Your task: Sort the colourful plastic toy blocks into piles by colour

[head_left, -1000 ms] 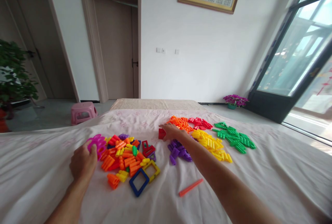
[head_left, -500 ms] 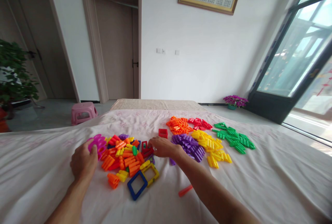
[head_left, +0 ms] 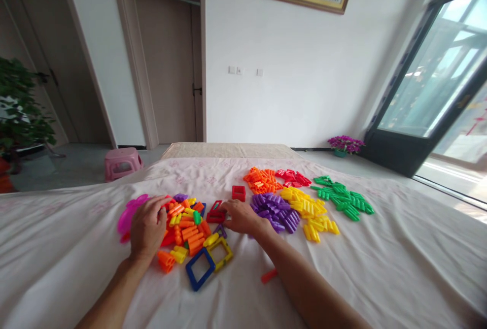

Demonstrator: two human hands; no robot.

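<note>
My left hand [head_left: 149,227] has its fingers curled at the left side of a mixed pile of plastic building blocks [head_left: 188,225], mostly orange, yellow and red. What those fingers grip is hidden. Left of it lies a pink flower-shaped piece [head_left: 128,215], partly covered by the hand. My right hand [head_left: 241,216] pinches a red frame piece [head_left: 215,215] at the pile's right edge. A red square piece [head_left: 238,193] stands just beyond that hand. In front of the pile are a blue square frame [head_left: 200,269] and a yellow square frame [head_left: 221,254].
Sorted heaps lie to the right: orange [head_left: 262,182], red [head_left: 293,177], purple [head_left: 274,211], yellow [head_left: 306,204] and green [head_left: 342,197]. A red stick [head_left: 269,275] rests near my right forearm. Wrinkled cloth [head_left: 361,278] covers the surface. A pink stool [head_left: 122,163] stands beyond it.
My left hand has let go of the pink flower-shaped piece, now farther left, and moved right onto the pile. The red frame piece at my right hand has tilted.
</note>
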